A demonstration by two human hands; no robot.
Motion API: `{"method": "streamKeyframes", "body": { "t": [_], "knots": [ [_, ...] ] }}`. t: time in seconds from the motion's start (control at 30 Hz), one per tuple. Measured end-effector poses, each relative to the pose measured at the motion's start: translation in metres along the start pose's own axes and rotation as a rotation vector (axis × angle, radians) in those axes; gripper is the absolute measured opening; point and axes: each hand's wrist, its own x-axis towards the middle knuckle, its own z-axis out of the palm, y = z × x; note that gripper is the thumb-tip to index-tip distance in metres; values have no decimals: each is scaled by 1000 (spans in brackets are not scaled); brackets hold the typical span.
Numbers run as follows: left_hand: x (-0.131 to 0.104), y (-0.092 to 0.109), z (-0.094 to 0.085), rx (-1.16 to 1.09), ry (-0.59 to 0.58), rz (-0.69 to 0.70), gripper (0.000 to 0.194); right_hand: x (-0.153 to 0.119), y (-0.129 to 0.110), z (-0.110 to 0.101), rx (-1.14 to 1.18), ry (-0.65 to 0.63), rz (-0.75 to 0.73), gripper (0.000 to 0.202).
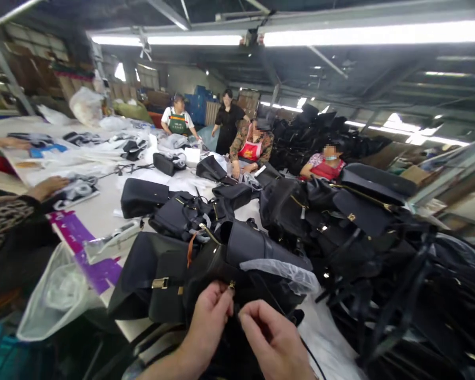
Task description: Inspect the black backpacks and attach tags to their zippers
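Note:
A black bag (206,272) lies right in front of me, with gold-coloured metal fittings. My left hand (211,314) pinches at a small gold metal fitting (231,285) on the bag's near side. Just to its right, my right hand (277,338) has thumb and forefinger pressed together; whatever sits between them is too small or hidden to tell. Against the left side of the bag rests another black bag (142,264) with a gold buckle (160,283) on its flap. A crumpled clear plastic sheet (285,272) hangs over the black leather behind my hands.
A big heap of black bags (356,232) with loose straps covers the right side. Further back, several co-workers stand or sit around the white table (103,208). A purple-and-white printed sheet (79,237) and a clear plastic bag (59,287) hang at the table's left edge.

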Motion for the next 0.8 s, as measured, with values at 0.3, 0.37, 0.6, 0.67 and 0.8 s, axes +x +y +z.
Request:
{"method": "streamKeyframes", "body": {
  "t": [0.3, 0.37, 0.6, 0.67, 0.8],
  "knots": [
    [-5, -5, -9, 64, -31, 111, 22, 34, -20, 4, 18, -177, 67, 31],
    [-6, -5, -9, 80, -52, 110, 20, 35, -21, 2, 39, -190, 92, 31],
    [-7, -1, -11, 85, -80, 105, 17, 43, -12, 6, -101, -139, 75, 32],
    [-7, -1, -10, 92, -77, 110, 17, 44, -8, 7, -134, -121, 65, 31],
    [-7, -2, -9, 103, -57, 110, 18, 42, -10, 6, -85, -110, 65, 29]
  ]
}}
